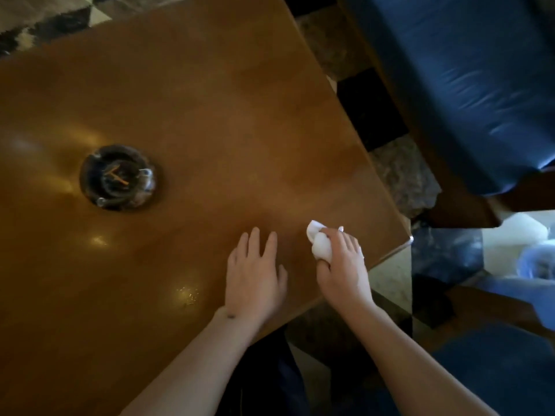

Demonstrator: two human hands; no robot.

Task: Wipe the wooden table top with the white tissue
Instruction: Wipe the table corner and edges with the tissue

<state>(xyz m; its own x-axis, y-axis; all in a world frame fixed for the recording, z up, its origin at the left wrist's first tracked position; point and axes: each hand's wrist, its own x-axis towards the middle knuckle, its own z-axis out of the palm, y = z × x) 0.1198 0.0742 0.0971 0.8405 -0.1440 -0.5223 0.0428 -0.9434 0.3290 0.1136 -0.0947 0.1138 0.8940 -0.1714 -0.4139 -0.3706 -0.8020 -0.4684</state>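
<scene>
The wooden table top [186, 94] fills most of the head view, brown and glossy with light reflections. My right hand [342, 265] presses a crumpled white tissue [319, 243] onto the table near its right corner; the tissue sticks out past the thumb and fingers. My left hand [255, 274] lies flat on the wood just left of it, fingers spread, holding nothing. A small patch of crumbs or specks [187, 291] glints on the surface to the left of my left wrist.
A dark round ashtray [118, 177] with debris inside stands on the left part of the table. A blue cushioned seat [468, 79] with a wooden frame sits to the right. Patterned floor tiles [399, 172] show between them. A pale bag-like object [522, 244] lies at far right.
</scene>
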